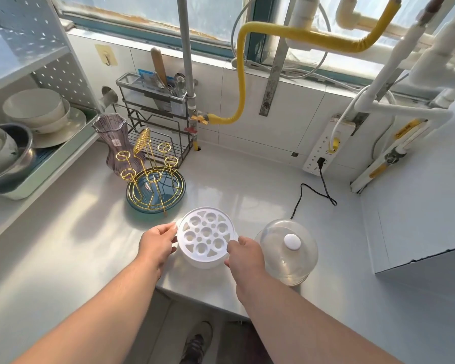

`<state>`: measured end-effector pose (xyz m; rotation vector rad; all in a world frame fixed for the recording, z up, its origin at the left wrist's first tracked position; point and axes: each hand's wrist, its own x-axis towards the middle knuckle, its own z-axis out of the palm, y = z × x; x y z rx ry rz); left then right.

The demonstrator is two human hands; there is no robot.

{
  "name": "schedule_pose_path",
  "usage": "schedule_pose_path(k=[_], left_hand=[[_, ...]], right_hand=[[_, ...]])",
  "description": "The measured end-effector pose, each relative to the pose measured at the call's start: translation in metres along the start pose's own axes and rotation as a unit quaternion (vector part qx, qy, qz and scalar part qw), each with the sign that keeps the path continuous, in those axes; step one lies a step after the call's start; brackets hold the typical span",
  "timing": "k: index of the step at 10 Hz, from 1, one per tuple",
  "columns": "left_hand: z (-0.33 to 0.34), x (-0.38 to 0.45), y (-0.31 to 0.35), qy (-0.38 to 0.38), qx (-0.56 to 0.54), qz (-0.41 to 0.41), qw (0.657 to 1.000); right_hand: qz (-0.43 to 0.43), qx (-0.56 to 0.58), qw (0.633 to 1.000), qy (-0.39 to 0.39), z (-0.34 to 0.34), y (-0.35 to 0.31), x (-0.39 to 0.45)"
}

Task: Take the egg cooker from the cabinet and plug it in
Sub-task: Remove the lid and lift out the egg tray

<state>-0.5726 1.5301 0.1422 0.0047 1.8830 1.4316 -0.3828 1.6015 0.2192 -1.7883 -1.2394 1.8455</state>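
The white egg cooker (205, 236) stands on the counter near its front edge, its round perforated egg tray on top. My left hand (158, 241) grips its left side and my right hand (244, 254) grips its right rim. To the right stands a clear domed lid (286, 252) with a white knob. A black cord (304, 195) runs from behind the lid up to a black plug seated in the white power strip (325, 147) on the wall.
A gold wire rack on a blue plate (155, 191) and a purple glass vase (116, 143) stand at the back left. A dish rack with bowls (32, 122) fills the left. A yellow gas hose (241, 82) and white pipes line the wall.
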Motion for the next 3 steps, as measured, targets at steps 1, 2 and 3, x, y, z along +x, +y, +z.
schedule_pose_path(k=[1, 2, 3], left_hand=[[0.001, -0.0004, 0.0018, 0.004, 0.005, -0.002, 1.0], [-0.0005, 0.001, 0.0016, 0.002, -0.008, -0.009, 1.0], [-0.0015, -0.0007, 0.0066, 0.025, -0.012, 0.0, 1.0]], right_hand=[[-0.001, 0.006, 1.0, 0.017, -0.0003, 0.0013, 0.0016], [0.007, 0.012, 1.0, 0.012, -0.0007, 0.0009, 0.0023], [0.018, 0.026, 0.999, 0.0, -0.0012, 0.0011, 0.0004]])
